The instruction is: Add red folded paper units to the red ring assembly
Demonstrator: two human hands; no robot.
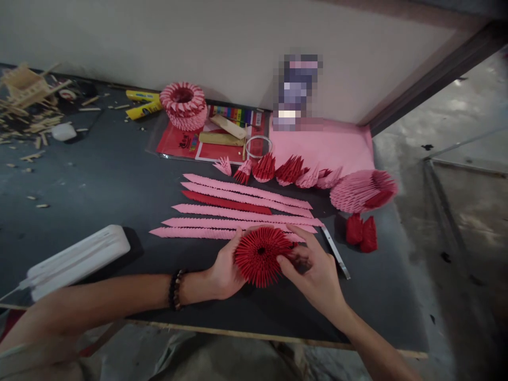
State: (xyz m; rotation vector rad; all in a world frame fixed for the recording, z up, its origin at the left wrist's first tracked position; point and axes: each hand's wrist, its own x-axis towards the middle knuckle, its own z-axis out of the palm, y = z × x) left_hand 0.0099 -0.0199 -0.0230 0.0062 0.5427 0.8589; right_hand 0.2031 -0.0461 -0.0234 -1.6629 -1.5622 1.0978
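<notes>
Over the near part of the table I hold a round red folded-paper piece (pixel 256 267), its many pointed folds fanning out around a small dark hole. My left hand (pixel 228 267) grips it from the left side, with the fingers partly hidden behind it. On the right rim, my right hand (pixel 319 272) pinches the paper between thumb and curled fingers; a small dark bit shows by those fingertips. Just beyond my hands lie several long pink folded-paper strips (pixel 238 211) and a shorter red strip (pixel 226 202). Silver tweezers (pixel 336 253) rest right of my right hand.
A row of small folded-paper clusters (pixel 264 168) leads to a larger pink one (pixel 357 191). Two red bundles (pixel 361 233) sit at right. Behind are a pink-red paper ring (pixel 183 108) and pink paper (pixel 321 145). A white power strip (pixel 79 259) and wood scraps (pixel 24 111) lie left.
</notes>
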